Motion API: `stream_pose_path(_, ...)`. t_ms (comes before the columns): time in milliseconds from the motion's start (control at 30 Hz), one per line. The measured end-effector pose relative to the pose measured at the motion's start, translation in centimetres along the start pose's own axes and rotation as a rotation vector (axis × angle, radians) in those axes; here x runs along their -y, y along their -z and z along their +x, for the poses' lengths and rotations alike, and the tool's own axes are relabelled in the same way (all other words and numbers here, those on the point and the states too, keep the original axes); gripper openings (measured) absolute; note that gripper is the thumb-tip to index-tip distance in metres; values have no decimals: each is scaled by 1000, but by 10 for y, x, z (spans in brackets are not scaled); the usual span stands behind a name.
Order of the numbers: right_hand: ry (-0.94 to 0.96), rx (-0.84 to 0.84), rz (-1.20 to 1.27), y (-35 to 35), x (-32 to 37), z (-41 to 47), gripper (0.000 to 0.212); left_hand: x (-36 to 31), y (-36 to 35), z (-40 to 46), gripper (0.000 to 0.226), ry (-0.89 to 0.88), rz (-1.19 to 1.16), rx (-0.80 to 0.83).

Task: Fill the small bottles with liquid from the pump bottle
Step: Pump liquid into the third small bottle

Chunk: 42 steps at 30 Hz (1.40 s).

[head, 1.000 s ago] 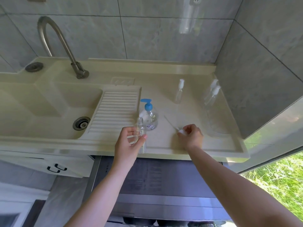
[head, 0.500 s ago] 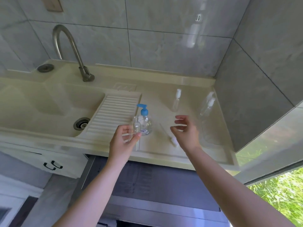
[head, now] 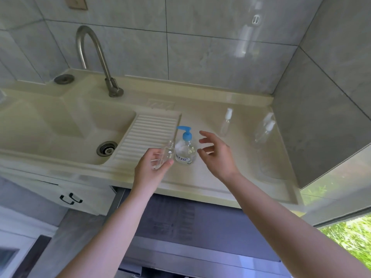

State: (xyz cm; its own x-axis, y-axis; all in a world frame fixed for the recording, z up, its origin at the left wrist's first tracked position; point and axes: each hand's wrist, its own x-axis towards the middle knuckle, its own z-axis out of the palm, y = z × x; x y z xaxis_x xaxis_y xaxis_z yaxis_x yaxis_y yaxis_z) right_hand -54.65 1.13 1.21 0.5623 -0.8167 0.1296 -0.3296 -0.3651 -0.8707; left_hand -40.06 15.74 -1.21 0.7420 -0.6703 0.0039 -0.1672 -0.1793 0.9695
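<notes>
Pump bottle [head: 185,151]: clear, blue pump, one; we grip one uncapped small bottle [head: 168,155] in left hand [head: 151,169], right hand [head: 217,155] spread, empty.

The pump bottle [head: 185,151] label's print is too blurred to read.

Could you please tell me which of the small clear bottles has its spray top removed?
The small bottle gripped in the left hand, beside the pump bottle; its neck is open. The two bottles standing farther right on the counter carry white tops.
</notes>
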Motion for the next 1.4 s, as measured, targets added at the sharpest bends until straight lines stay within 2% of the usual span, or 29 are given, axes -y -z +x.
stream_pose_path(400,30,-174,-251,-50,34,41,45,1,30,57,28,-80,121,185)
stream_pose_path(567,-3,-188,-304,-46,34,49,34,7,30,80,31,-83,174,254)
stream_pose_path(833,-168,-207,-56,-44,30,73,26,19,15,108,33,-111,229,291)
stream_pose_path(1067,-333,-191,99,-50,24,101,21,19,10,123,36,-210,238,281)
stream_pose_path(1400,-465,-107,96,-63,17,121,13,18,10,127,42,-324,272,215)
